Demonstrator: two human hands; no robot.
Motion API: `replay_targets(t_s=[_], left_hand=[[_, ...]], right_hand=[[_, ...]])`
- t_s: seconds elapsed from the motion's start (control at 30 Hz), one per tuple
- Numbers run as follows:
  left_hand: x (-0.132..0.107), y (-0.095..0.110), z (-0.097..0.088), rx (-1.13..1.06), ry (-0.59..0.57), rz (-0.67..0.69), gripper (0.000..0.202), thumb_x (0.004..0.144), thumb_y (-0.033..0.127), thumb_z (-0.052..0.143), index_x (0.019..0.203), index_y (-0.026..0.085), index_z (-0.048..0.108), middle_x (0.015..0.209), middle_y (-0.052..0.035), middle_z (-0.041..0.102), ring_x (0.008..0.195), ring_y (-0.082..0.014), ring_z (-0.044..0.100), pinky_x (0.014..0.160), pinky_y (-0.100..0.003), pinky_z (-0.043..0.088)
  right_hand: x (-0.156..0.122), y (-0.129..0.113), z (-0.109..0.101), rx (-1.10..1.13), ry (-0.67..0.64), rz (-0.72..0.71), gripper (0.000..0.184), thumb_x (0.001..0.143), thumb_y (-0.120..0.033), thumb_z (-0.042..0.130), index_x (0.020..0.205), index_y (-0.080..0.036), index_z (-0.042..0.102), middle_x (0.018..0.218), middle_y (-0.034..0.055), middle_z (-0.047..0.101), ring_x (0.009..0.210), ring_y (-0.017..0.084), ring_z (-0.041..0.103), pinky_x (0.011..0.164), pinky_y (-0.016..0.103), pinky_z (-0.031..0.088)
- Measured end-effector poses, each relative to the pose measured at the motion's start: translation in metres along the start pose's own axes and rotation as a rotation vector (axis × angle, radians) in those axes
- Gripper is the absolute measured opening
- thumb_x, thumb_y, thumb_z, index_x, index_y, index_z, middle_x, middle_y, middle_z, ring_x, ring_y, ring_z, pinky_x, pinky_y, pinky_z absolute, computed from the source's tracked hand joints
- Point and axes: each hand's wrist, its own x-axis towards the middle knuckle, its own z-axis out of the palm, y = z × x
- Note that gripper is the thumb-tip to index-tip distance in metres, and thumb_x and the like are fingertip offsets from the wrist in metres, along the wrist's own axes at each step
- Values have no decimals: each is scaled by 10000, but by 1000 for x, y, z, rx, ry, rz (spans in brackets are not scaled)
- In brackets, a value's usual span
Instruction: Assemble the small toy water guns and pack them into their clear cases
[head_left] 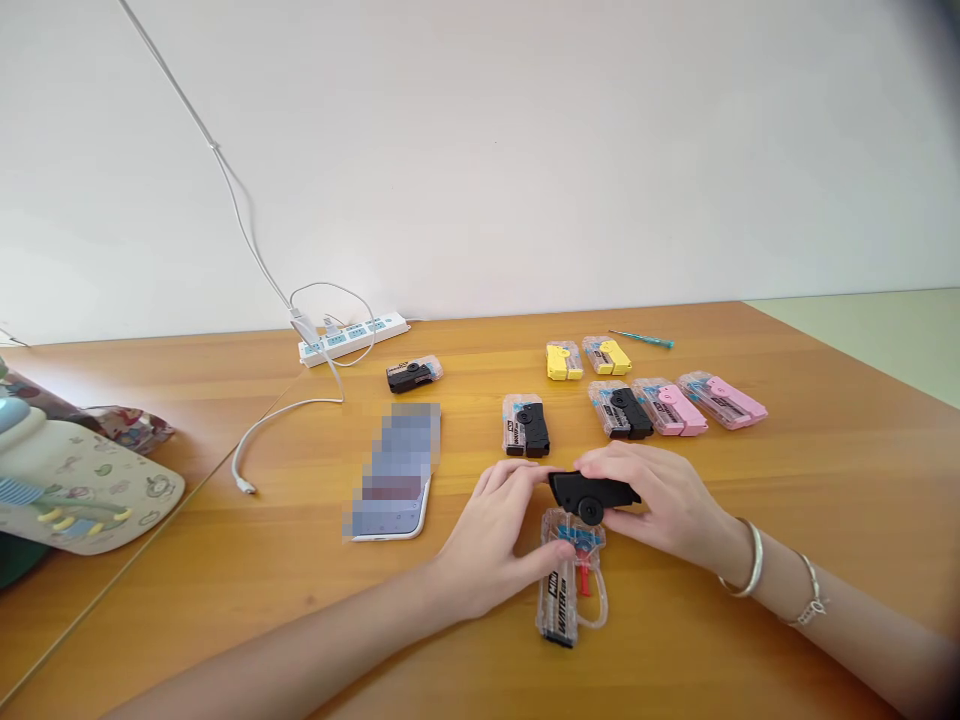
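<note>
Both my hands hold one small toy water gun [577, 560] on the wooden table [825, 470]. Its black upper part lies across the top, and a clear handle with a red trigger points toward me. My left hand [499, 545] pinches the clear body with thumb and fingers. My right hand [664, 500] curls over the black part from the right. Silver bracelets sit on my right wrist.
Several more folded toy guns lie beyond: black ones [526, 427], yellow ones [564, 361], pink ones [724, 399]. A phone [396, 470] lies left of my hands. A power strip [352, 338], white cable [277, 420], small screwdriver [642, 338] and patterned cloth [82, 490] are also there.
</note>
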Motion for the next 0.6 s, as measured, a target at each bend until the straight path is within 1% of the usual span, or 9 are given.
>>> replay_targets(t_s=[0.07, 0.13, 0.17, 0.23, 0.3, 0.37, 0.43, 0.5, 0.6], left_hand=[[0, -1, 0, -26, 69, -6, 385, 842, 368, 547, 1175, 202, 451, 1180, -90, 547, 1102, -242, 451, 949, -393, 351], [1, -1, 0, -13, 76, 8, 216, 859, 324, 523, 1040, 207, 517, 1062, -57, 603, 1012, -219, 497, 909, -365, 361], [1, -1, 0, 8, 61, 16, 148, 861, 313, 518, 958, 205, 547, 994, -44, 621, 958, -210, 513, 879, -352, 366], [3, 0, 1, 51, 19, 27, 144, 862, 320, 516, 825, 198, 583, 901, -34, 639, 870, -200, 525, 824, -338, 371], [4, 0, 2, 51, 10, 16, 196, 856, 343, 525, 764, 191, 608, 879, -38, 650, 834, -198, 530, 793, -334, 374], [5, 0, 2, -2, 19, 3, 203, 840, 350, 550, 751, 190, 637, 895, -43, 665, 848, -203, 543, 807, -337, 379], [6, 1, 1, -77, 8, 4, 178, 826, 335, 574, 769, 198, 672, 946, -44, 679, 902, -214, 558, 859, -351, 376], [7, 1, -1, -151, -5, 2, 154, 822, 312, 583, 812, 212, 702, 1007, -43, 684, 961, -224, 563, 913, -368, 364], [9, 0, -5, -266, -5, -15, 167, 837, 281, 570, 890, 233, 720, 1077, -41, 674, 1041, -232, 547, 968, -382, 346]], right_hand=[[-1, -4, 5, 47, 0, 9, 106, 859, -198, 502, 956, -214, 462, 917, 59, 695, 754, 162, 651, 627, 278, 518], [-1, -8, 7, 43, -17, -30, 52, 872, -187, 487, 859, -218, 447, 912, 60, 696, 723, 152, 638, 610, 276, 508], [0, -10, 7, 25, -23, -60, 81, 876, -170, 479, 818, -216, 445, 914, 62, 696, 730, 150, 634, 620, 278, 508], [1, -13, 7, -27, -12, -111, 128, 875, -135, 471, 772, -211, 460, 934, 64, 698, 784, 151, 638, 678, 291, 519], [1, -14, 6, -78, 22, -116, 142, 865, -115, 482, 759, -210, 488, 965, 64, 696, 881, 165, 638, 754, 314, 526], [2, -14, 6, -126, 62, -90, 135, 848, -128, 515, 744, -214, 511, 994, 60, 690, 971, 194, 618, 796, 348, 526], [2, -13, 6, -166, 97, -57, 126, 824, -154, 553, 719, -218, 530, 1004, 59, 683, 1014, 224, 597, 796, 379, 525], [3, -14, 6, -185, 122, -17, 116, 807, -163, 572, 707, -220, 554, 993, 56, 680, 999, 233, 593, 785, 390, 527], [5, -15, 6, -182, 116, 43, 72, 805, -164, 574, 788, -225, 609, 1025, 63, 662, 992, 232, 583, 803, 399, 521]])
